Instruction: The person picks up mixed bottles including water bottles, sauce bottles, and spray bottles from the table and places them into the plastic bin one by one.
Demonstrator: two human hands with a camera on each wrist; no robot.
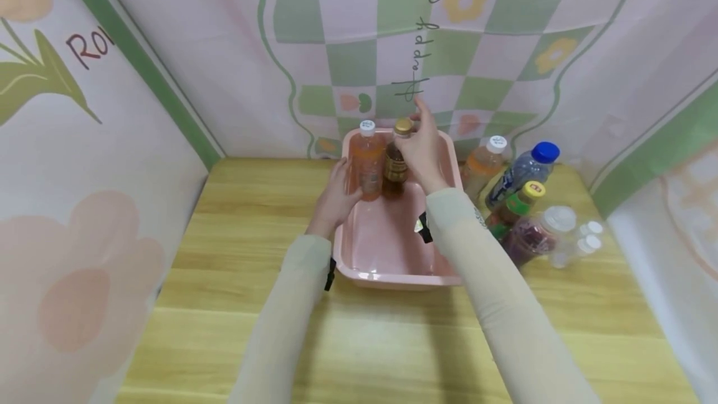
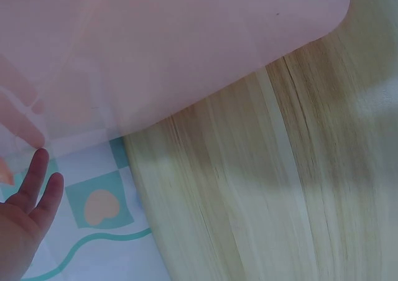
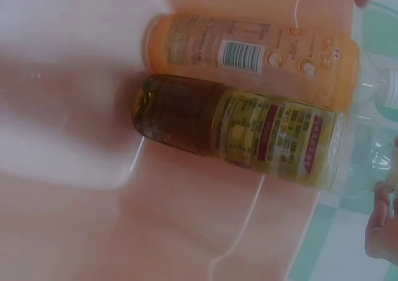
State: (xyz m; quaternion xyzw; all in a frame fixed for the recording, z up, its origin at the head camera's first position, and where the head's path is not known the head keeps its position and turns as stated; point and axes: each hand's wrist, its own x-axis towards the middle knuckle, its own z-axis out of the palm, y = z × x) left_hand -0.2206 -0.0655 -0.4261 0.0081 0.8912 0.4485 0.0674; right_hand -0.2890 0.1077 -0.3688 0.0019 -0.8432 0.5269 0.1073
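A pink plastic basin (image 1: 387, 232) stands on the wooden table. At its far end, a bottle of orange drink (image 1: 367, 164) with a white cap stands upright. Beside it is a gold-capped bottle of brown liquid (image 1: 396, 167), also seen with its label in the right wrist view (image 3: 267, 135). My right hand (image 1: 421, 148) pinches that brown bottle near its neck. My left hand (image 1: 335, 199) lies at the basin's left rim, thumb inward near the orange bottle. In the left wrist view, fingers (image 2: 34, 181) extend beside the basin's outer wall.
Right of the basin stand a second orange bottle (image 1: 483, 166), a blue-capped bottle (image 1: 524, 173), a yellow-capped bottle (image 1: 515, 207), a jar with dark purple contents (image 1: 533, 239) and small white-capped bottles (image 1: 578, 251). A patterned cloth (image 1: 353, 48) hangs behind the table (image 1: 241, 242).
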